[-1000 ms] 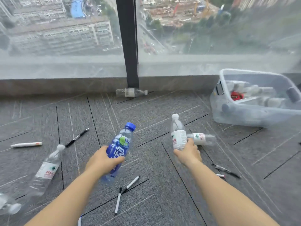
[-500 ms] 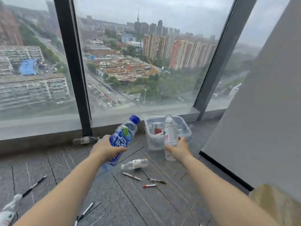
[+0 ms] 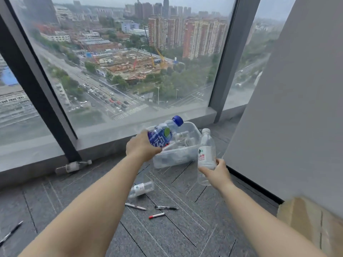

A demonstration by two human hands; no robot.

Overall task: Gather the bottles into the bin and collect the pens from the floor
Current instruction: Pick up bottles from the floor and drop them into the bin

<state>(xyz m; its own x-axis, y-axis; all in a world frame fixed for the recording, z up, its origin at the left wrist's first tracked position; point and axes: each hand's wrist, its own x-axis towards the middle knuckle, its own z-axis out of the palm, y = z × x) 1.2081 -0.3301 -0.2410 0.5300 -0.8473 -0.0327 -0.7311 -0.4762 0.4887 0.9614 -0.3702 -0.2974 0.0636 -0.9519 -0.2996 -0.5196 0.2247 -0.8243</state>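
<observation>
My left hand (image 3: 142, 146) grips a blue-labelled bottle (image 3: 163, 133) with a blue cap, tilted over the near left corner of the clear plastic bin (image 3: 176, 159). My right hand (image 3: 216, 172) holds a clear water bottle (image 3: 206, 154) upright just right of the bin. The bin holds several bottles. On the carpet lie a clear bottle (image 3: 142, 189), another bottle (image 3: 74, 166) against the window base, and three pens: a white one (image 3: 135, 206), a black one (image 3: 166, 207) and a red-capped one (image 3: 156, 215). A black pen (image 3: 11, 232) lies far left.
Floor-to-ceiling windows with dark frames (image 3: 35, 86) stand behind the bin. A grey wall panel (image 3: 289, 115) rises at the right, with a brown cardboard box (image 3: 311, 227) in the lower right corner. Grey carpet tiles (image 3: 167, 238) cover the floor.
Both hands have carried their bottles forward and right to the bin. The blue bottle now hangs over the bin, and the clear bottle sits beside its right side.
</observation>
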